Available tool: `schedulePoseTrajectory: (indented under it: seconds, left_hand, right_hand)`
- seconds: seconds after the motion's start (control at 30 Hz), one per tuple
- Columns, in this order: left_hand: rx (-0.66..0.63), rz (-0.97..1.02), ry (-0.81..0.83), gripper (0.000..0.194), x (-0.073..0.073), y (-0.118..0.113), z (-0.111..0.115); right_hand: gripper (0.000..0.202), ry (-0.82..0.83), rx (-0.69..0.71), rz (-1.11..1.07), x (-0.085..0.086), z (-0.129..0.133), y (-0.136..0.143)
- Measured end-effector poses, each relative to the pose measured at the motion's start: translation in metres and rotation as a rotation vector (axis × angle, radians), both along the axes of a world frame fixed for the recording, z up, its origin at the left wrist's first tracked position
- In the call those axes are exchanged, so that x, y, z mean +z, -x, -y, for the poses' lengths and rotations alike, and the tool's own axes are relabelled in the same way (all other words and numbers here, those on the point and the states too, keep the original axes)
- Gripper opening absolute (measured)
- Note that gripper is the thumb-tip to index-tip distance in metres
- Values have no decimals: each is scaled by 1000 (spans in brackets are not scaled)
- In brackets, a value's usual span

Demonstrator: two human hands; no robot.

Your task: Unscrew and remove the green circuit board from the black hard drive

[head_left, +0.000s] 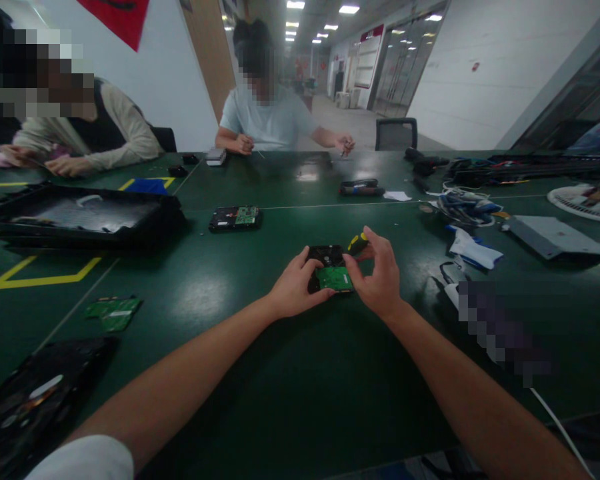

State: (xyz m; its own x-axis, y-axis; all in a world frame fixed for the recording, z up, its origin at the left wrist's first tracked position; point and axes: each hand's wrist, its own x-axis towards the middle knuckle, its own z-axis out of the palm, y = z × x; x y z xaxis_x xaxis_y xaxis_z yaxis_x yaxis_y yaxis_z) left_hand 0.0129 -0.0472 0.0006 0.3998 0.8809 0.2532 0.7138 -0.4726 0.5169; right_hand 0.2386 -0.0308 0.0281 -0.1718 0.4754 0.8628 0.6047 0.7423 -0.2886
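Across the green tabletop (260, 387), a red banner (125, 19) shows only part of a dark mark, unreadable from here. The left hand (296, 288) has its fingers clamped around the drive-like unit (326, 253), which sits between both hands; whether it is lifted, I can't tell. The right hand (379, 277) has its fingers together on a yellow-and-black tool (357, 242) (a screwdriver, I'd guess). I judge this to be steadying and tool positioning; the next move calls for a firm left hold and careful alignment. The green board (334, 279) bears pale print, too small to read.
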Motion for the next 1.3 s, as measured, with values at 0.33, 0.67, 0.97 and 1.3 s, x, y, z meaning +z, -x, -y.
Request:
schedulePoseTrajectory:
  seconds: [0.33, 0.67, 0.97, 1.3]
  left_hand:
    - [7, 2, 8, 69, 1, 1, 0]
    - [8, 13, 10, 68, 0, 0, 0]
    - [1, 7, 6, 67, 1, 0, 1]
    - [-3, -14, 3, 68, 1, 0, 1]
  right_hand:
    - [72, 11, -5, 41, 0, 0, 0]
    - [71, 53, 9, 60, 1, 2, 0]
    - [72, 38, 8, 7, -2, 0, 0]
    - [71, 31, 36, -2, -3, -1, 0]
